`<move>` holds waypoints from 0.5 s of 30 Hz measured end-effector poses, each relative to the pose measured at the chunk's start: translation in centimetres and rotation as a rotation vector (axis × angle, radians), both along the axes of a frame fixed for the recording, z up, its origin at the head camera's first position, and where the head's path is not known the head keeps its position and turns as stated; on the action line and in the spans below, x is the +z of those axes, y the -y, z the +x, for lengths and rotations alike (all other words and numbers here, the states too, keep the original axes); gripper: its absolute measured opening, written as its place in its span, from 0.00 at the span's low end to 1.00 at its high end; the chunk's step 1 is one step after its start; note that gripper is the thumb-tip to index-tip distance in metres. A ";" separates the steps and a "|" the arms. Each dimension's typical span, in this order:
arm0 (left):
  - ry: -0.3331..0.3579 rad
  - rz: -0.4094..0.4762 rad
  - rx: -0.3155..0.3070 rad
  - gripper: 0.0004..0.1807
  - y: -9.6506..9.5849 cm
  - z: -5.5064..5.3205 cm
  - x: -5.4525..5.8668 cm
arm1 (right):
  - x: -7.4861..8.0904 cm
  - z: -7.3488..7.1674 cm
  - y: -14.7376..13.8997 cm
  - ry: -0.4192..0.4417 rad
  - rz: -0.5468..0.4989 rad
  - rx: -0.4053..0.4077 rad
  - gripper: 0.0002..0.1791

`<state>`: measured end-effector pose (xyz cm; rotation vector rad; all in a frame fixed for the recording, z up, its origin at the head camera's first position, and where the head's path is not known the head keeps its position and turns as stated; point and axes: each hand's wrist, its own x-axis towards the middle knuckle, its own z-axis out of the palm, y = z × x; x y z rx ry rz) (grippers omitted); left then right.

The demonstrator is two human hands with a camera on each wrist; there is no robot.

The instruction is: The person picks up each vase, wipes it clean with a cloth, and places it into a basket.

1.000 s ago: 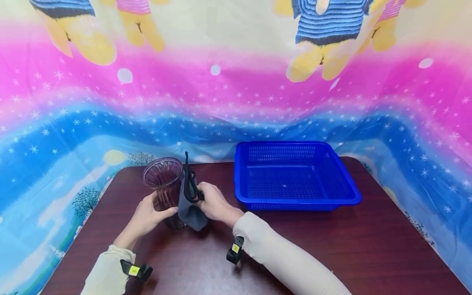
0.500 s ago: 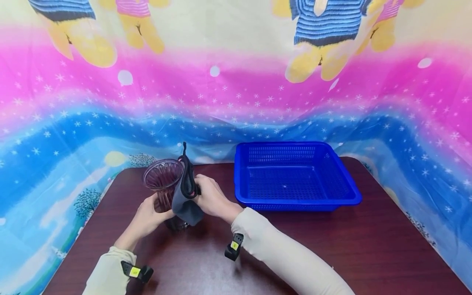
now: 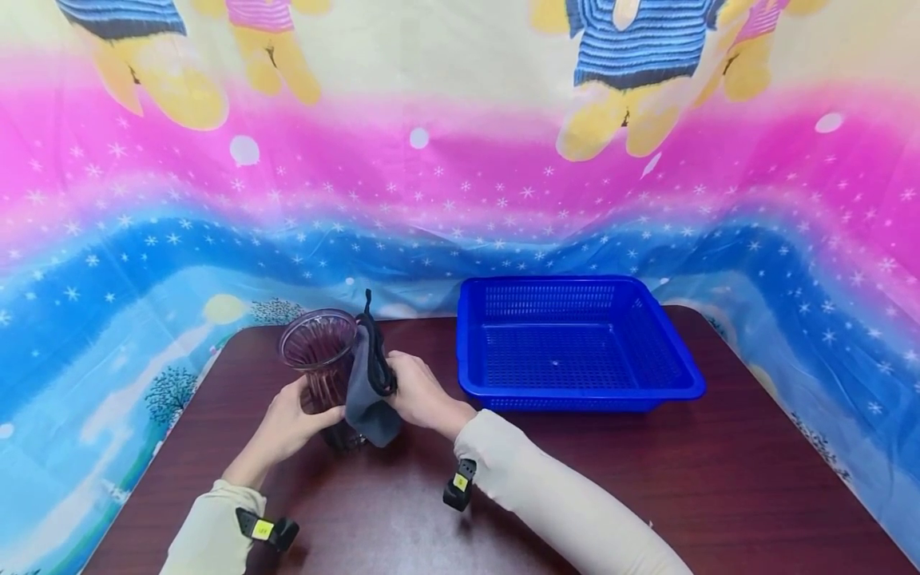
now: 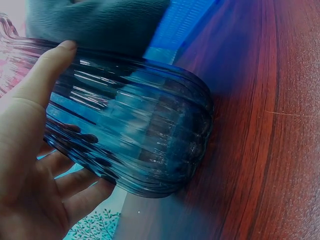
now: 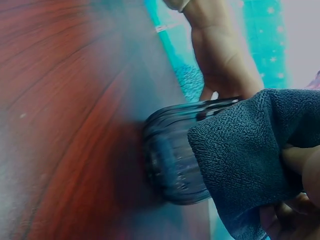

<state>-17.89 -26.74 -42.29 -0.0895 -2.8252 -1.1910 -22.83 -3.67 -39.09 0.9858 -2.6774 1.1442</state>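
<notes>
A ribbed, see-through purplish glass vase [image 3: 327, 387] with a flared rim stands at the left of the table. My left hand [image 3: 287, 423] grips its side, thumb toward me and fingers around the far side, as the left wrist view shows. In my right hand [image 3: 424, 395] is a folded dark grey cloth [image 3: 370, 407] with a black edge and a small loop on top. The cloth lies against the vase's right side. In the right wrist view the cloth [image 5: 240, 150] covers part of the vase [image 5: 175, 155], and my right fingers pinch it from behind.
A blue plastic basket [image 3: 575, 398] with perforated walls stands at the back right of the dark brown table [image 3: 575, 487]. Behind the table hangs a printed curtain [image 3: 460, 184]. Each wrist wears a black strap with a yellow tag.
My right hand and the cloth rose and moved left along the vase, then came back down and to the right. The left hand and the vase have stayed nearly in place.
</notes>
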 end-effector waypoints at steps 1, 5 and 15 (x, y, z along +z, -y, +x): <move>0.002 0.004 0.001 0.38 0.0 0.0 0.0 | -0.3 -0.1 -0.1 0.010 0.008 -0.002 0.07; 0.014 0.016 0.014 0.40 -0.2 -0.2 0.0 | -1.2 -0.3 -0.4 0.014 0.046 -0.008 0.05; 0.001 -0.002 0.014 0.39 -0.2 -0.4 -0.1 | -3.4 -0.8 -0.9 0.042 0.094 -0.005 0.07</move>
